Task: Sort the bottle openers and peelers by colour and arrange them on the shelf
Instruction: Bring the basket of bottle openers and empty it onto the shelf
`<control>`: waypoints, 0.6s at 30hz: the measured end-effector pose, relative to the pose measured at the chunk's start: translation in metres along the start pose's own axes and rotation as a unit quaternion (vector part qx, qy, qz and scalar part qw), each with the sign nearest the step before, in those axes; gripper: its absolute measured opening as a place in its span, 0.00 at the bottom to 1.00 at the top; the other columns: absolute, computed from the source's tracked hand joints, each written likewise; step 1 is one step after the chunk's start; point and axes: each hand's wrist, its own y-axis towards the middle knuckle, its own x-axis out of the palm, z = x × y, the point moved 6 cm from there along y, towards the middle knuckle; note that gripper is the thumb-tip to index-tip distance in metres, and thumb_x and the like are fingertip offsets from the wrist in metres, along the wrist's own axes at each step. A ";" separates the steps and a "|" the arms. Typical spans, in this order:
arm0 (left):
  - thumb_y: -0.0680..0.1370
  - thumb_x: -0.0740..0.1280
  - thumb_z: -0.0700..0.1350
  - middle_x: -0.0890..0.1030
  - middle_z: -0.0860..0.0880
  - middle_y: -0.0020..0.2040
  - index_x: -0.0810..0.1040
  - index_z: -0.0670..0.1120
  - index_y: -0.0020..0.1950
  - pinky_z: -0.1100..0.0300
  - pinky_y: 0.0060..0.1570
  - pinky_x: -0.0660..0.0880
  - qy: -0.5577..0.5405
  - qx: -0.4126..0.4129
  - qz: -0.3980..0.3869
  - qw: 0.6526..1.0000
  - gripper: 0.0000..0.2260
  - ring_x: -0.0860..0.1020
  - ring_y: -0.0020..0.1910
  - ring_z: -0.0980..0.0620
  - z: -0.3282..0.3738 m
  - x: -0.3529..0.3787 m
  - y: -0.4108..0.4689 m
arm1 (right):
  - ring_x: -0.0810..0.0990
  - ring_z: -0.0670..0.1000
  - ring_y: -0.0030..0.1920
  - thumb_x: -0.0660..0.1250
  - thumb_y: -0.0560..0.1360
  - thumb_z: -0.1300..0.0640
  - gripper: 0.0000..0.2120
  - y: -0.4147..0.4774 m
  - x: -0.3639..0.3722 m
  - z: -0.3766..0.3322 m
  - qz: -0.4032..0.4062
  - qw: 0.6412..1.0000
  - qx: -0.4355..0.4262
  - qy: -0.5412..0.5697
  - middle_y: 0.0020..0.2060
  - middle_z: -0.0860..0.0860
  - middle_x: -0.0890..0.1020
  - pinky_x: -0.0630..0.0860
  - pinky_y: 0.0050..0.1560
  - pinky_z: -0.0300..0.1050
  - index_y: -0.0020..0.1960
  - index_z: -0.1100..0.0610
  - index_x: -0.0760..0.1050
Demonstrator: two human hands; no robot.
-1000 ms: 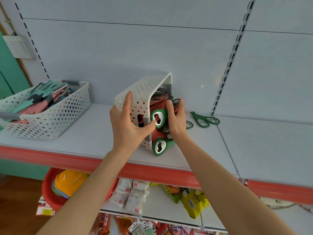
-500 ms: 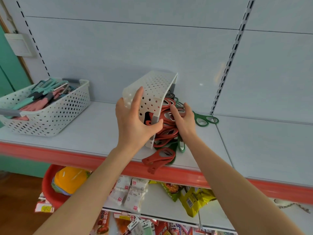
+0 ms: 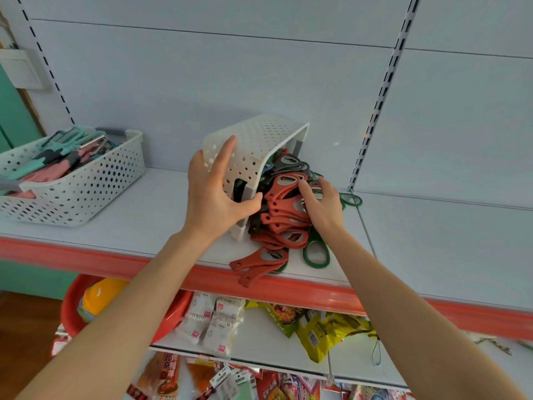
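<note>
**Bottle openers spilled beside my right hand**

The bottle openers [image 3: 284, 215] lie heaped on the shelf [image 3: 129, 226] at the tipped basket [image 3: 253, 151] mouth, handles pointing mostly toward the front edge. My right hand [image 3: 323, 203] rests on the heap, fingers spread, gripping nothing (nearer for sorting). My left hand [image 3: 213, 194] clamps the basket's end wall.

Both forearms reach up and fwd, bare, converging toward centre. Left hand [image 3: 215, 194] is upright w/ fingers [image 3: 223, 157] spread and pointing up, palm pressed flat to what it grips, thumb hooked round to the right. Right hand [image 3: 323, 202] sits lower and just beside it, palm down, fingers [image 3: 307, 192] loosely curled and pointing left, wrist bent slightly.
</note>
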 end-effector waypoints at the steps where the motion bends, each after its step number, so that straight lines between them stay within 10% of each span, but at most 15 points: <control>1: 0.62 0.67 0.60 0.66 0.38 0.62 0.61 0.51 0.72 0.53 0.60 0.64 0.003 0.000 -0.001 1.000 0.40 0.66 0.62 0.40 -0.001 -0.004 0.002 | 0.60 0.53 0.72 0.60 0.75 0.41 0.32 0.000 0.001 0.000 -0.002 1.000 -0.002 -0.017 0.72 0.54 0.62 0.59 0.71 0.50 0.73 0.56 0.60; 18: 0.62 0.68 0.58 0.65 0.35 0.65 0.63 0.49 0.72 0.42 0.64 0.65 -0.014 -0.015 0.015 1.000 0.40 0.63 0.66 0.35 -0.025 -0.021 -0.002 | 0.54 0.55 0.75 0.59 0.76 0.41 0.31 -0.012 0.014 -0.012 -0.007 0.990 -0.032 -0.137 0.74 0.56 0.58 0.53 0.73 0.54 0.74 0.55 0.58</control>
